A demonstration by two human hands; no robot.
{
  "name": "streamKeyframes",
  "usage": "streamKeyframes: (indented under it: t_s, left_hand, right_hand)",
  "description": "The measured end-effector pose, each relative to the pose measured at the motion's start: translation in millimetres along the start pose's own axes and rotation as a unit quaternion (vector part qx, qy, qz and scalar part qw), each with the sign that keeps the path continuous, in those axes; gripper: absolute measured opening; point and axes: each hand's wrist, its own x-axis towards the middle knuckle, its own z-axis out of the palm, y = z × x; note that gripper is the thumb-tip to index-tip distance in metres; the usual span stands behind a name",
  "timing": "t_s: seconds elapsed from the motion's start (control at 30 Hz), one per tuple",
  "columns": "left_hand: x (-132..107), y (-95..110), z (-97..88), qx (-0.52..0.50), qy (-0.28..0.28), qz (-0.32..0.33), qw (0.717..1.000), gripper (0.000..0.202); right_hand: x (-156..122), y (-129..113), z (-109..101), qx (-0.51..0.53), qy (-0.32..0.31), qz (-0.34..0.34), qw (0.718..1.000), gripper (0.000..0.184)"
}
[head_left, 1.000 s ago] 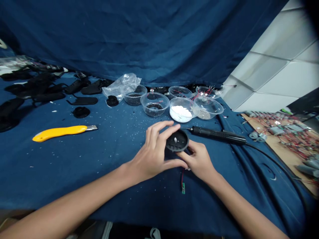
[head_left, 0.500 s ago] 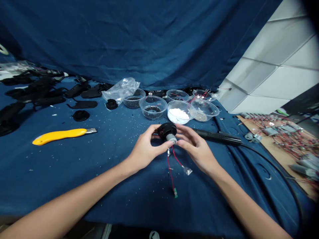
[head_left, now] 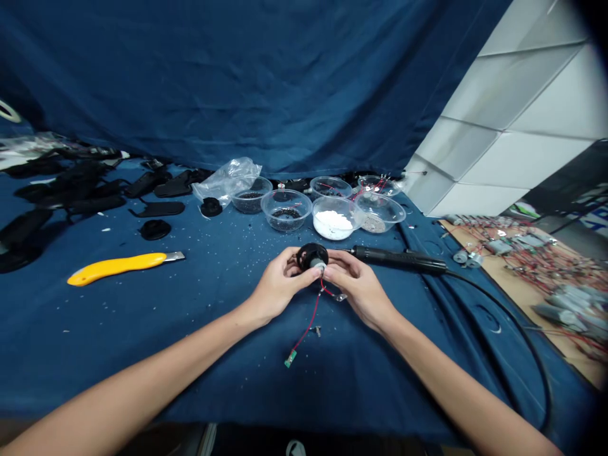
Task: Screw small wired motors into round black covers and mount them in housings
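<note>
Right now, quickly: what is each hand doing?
Left hand: closed, holding the black disc.
Right hand: closed, holding the same black disc from the other side.

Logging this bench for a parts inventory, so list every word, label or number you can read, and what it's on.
Nothing can be read for certain.
The yellow utility knife shows no lettering.
The small green circuit board is too small to read.
Blue marks at the far right edge are too blurred to read.
</note>
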Motion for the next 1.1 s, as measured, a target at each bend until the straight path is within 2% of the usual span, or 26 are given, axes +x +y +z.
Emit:
streamKeyframes:
  t_s: [0.1, 0.3, 0.4, 0.5, 0.67, 0.73, 0.8, 0.87, 0.97, 1.03, 1.1]
  left_hand:
    - [-1.2, -1.8, 1.4, 0.007, 0.009, -0.014, 1.0, 0.043]
    - [-13.6, 8.4, 15.3, -0.081, 0.029, -0.109, 0.99, 0.044]
    - [-17.9, 14.0, 24.3, -0.123, 0.004, -0.161, 0.979, 0.044]
    - [-13.5, 12.6, 26.0, -0.068, -0.008, -0.17, 0.983, 0.047]
    - [7.1, -2.6, 13.7, 0.114, -0.031, -0.145, 0.982, 0.054]
    - [13.3, -4.9, 7.3, 0.2, -0.03, -0.118, 0.972, 0.049]
    - [16.5, -1.8, 0.2, 0.291, -0.029, -0.083, 0.953, 0.038]
    - [19.6, 6.4, -9.1, 0.362, -0.035, -0.057, 0.93, 0.028]
    - [36.5, 26.1, -28.9, 0.415, -0.036, 0.007, 0.909, 0.023]
    - [62.8, 41.6, -44.8, 0.449, -0.023, 0.066, 0.891, 0.026]
    - [99.9, 54.7, -59.3, 0.493, -0.035, 0.081, 0.865, 0.03]
  right_hand:
    - [-3.1, -5.9, -0.8, 0.001, -0.019, 0.038, 0.999, 0.052]
    - [-17.2, -24.1, -4.1, 0.084, -0.048, 0.162, 0.982, 0.038]
    - [-19.3, -28.0, -11.0, 0.042, -0.04, 0.204, 0.977, 0.035]
    - [-16.2, -28.7, -18.2, -0.016, -0.022, 0.229, 0.973, 0.034]
    - [-6.2, -25.3, -17.8, -0.119, -0.005, 0.191, 0.974, 0.031]
    - [-3.2, -25.1, -16.2, -0.172, 0.01, 0.166, 0.971, 0.029]
    - [-1.9, -27.5, -18.9, -0.179, 0.052, 0.164, 0.969, 0.03]
    - [-1.7, -32.1, -28.9, -0.115, 0.116, 0.193, 0.968, 0.037]
    - [0.2, -38.7, -56.3, 0.028, 0.2, 0.266, 0.942, 0.045]
    - [4.4, -40.5, -77.0, 0.082, 0.251, 0.301, 0.916, 0.042]
    - [10.4, -40.0, -94.0, 0.116, 0.27, 0.323, 0.899, 0.04]
